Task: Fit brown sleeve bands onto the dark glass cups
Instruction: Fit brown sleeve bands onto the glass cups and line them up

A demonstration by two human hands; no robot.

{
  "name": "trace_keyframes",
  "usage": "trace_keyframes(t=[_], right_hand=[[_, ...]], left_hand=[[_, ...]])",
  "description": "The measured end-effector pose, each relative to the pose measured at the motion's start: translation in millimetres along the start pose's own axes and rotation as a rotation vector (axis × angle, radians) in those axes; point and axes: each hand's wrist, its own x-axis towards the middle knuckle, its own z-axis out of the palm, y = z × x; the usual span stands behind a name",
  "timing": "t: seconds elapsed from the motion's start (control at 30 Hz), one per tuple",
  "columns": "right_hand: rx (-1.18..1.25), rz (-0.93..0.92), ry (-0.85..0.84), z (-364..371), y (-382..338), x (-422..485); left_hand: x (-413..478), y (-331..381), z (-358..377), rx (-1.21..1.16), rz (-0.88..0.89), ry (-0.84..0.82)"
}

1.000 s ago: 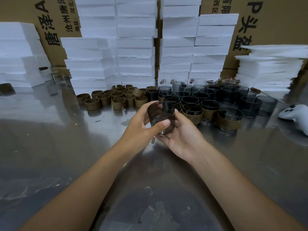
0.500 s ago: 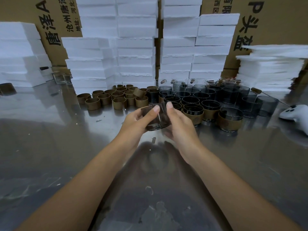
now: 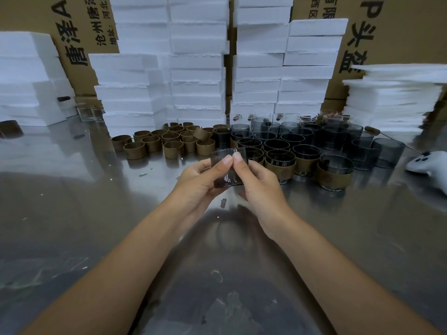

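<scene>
Cup (image 3: 226, 180) upright between left hand (image 3: 197, 187), right hand (image 3: 262, 189)

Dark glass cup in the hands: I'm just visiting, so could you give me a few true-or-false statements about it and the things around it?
1. The left hand and right hand both hold one dark glass cup. True.
2. That cup already wears a brown band. False: no band shows on its glass.
3. The loose brown bands lie to the right of the standing cups. False: they lie to the left of them.
4. The front-row cups already wear bands. True.
</scene>
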Motion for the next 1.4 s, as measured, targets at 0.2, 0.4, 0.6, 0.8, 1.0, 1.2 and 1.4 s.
trace_keyframes(t=[0.2,0.4,0.6,0.8,1.0,1.2,1.4], right_hand=[[0.165,0.067,0.007,-2.3,-6.4,-2.1],[0.205,0.139,-0.013,-5.3,-5.5,-0.4],[0.276,0.176,-0.044,-8.8,-5.2,2.1],[0.135,0.113,-0.087,-5.1,-4.7,-1.5],[0.023,-0.024,-0.14,-1.5,-7.0,-6.4],[0.06,-0.11,-0.011,-5.3,-2.6,-1.1],[0.074,-0.131,0.045,-3.9,-2.7,-0.5]], left_hand=[[-2.5,2.9,-1.0,0.016,-0.027,-0.051],[-5.0,6.6,0.2,0.007,-0.034,-0.082],[-5.0,10.4,0.2,-0.038,-0.069,-0.105],[-4.2,11.2,-0.5,-0.04,-0.076,-0.123],[-1.1,9.6,-2.2,0.045,-0.068,-0.042],[-0.3,7.5,-2.3,0.205,0.025,0.104],[-2.7,4.7,1.4,0.22,0.041,0.048]])
